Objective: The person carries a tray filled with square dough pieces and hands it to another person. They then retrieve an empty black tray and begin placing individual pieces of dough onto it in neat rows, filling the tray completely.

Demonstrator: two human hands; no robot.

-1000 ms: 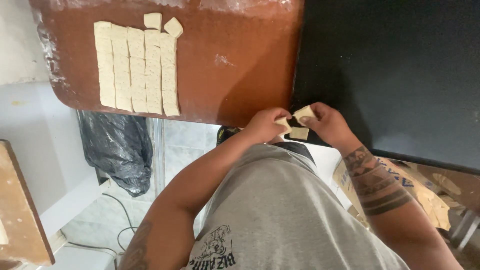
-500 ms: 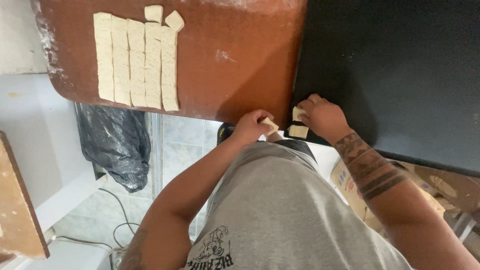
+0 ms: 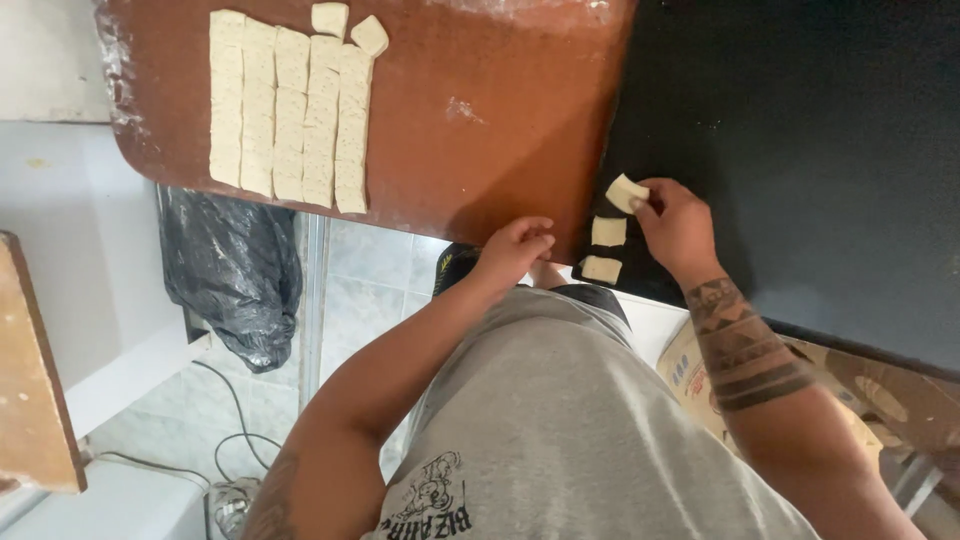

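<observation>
My right hand (image 3: 676, 222) pinches a small pale dough square (image 3: 625, 192) at the near left corner of a black baking tray (image 3: 800, 130). Two more dough squares (image 3: 607, 231) (image 3: 601, 269) lie flat on the tray just below it. My left hand (image 3: 512, 250) hovers with loosely curled fingers at the near edge of the brown wooden board (image 3: 470, 130), holding nothing that I can see. A block of cut dough squares (image 3: 290, 115) in several rows lies at the board's far left, with two loose squares (image 3: 348, 25) beside it.
A black plastic bag (image 3: 232, 270) hangs under the board on the left. A wooden plank (image 3: 35, 380) leans at the left edge. Cables (image 3: 215, 440) lie on the tiled floor. A cardboard box (image 3: 690, 375) sits under the tray on the right.
My hands have separated. The right hand carried a dough square up onto the black tray, where two squares now lie. The left hand stays by the board's edge.
</observation>
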